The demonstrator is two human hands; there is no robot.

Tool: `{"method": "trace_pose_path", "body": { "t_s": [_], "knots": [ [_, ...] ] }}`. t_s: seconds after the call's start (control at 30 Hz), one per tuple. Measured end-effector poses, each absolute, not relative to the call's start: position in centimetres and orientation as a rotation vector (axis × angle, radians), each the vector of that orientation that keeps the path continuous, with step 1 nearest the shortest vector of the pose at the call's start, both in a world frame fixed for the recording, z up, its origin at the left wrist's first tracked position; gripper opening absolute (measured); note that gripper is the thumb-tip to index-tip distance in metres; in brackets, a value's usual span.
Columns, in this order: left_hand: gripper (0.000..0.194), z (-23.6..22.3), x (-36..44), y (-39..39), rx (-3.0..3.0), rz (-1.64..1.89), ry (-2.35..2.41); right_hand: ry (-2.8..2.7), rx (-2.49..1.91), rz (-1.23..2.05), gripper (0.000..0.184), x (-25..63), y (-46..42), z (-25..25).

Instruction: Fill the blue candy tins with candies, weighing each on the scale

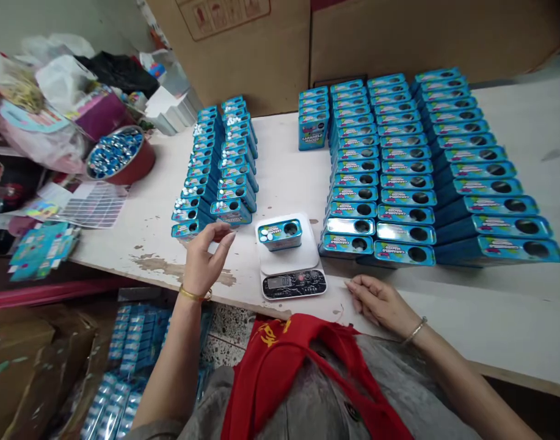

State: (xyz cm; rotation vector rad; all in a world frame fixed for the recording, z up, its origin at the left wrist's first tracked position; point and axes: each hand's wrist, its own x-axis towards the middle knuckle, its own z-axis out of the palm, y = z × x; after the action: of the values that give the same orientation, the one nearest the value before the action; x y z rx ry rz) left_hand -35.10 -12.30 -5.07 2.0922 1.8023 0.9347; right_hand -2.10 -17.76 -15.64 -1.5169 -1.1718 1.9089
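Pinching something too small to make out, the left hand [206, 260] hovers just beside a round-holed blue metal tin [280, 235] sitting on a white-and-black digital scale [293, 284] near the front edge of the chipped white table [280, 183]; the right hand [380, 302] lies on that edge, fingers loosely spread.

Bright, even light; warped wide-angle edges

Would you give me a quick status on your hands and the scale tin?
Left hand raised, fingertips pinched, nothing visible held. Right hand resting on white-topped table. Blue rectangular metal tin on white digital scale, nothing blocking it.
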Motion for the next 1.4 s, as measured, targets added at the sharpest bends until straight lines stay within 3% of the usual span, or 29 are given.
{"method": "trace_pose_path", "body": {
  "t_s": [0.37,0.53,0.67,0.87,1.07,1.4],
  "knots": [
    [0.029,-6.2,-33.8,-12.9,2.236,1.000,1.628,-1.299,-1.571,1.825,0.045,-2.7,-18.2,-14.4],
    [0.030,-6.5,-32.3,-12.6,2.403,1.002,1.523,-1.533,-1.391,1.639,0.034,-5.7,-16.1,-8.6],
    [0.035,-6.9,-31.7,-12.7,2.451,1.002,1.539,-1.807,-1.236,1.290,0.031,-8.9,-11.6,-4.5],
    [0.044,-7.5,-31.4,-13.5,2.485,0.958,1.632,-2.103,-1.102,1.047,0.043,-11.5,-7.3,-4.1],
    [0.048,-8.2,-30.4,-13.3,2.559,0.923,1.613,-2.001,-1.141,1.128,0.056,-11.5,-7.1,-4.8],
    [0.038,-6.7,-28.0,-10.9,2.623,0.807,1.556,-1.516,-1.308,1.293,0.052,-8.9,-9.4,-4.2]
  ]
}}
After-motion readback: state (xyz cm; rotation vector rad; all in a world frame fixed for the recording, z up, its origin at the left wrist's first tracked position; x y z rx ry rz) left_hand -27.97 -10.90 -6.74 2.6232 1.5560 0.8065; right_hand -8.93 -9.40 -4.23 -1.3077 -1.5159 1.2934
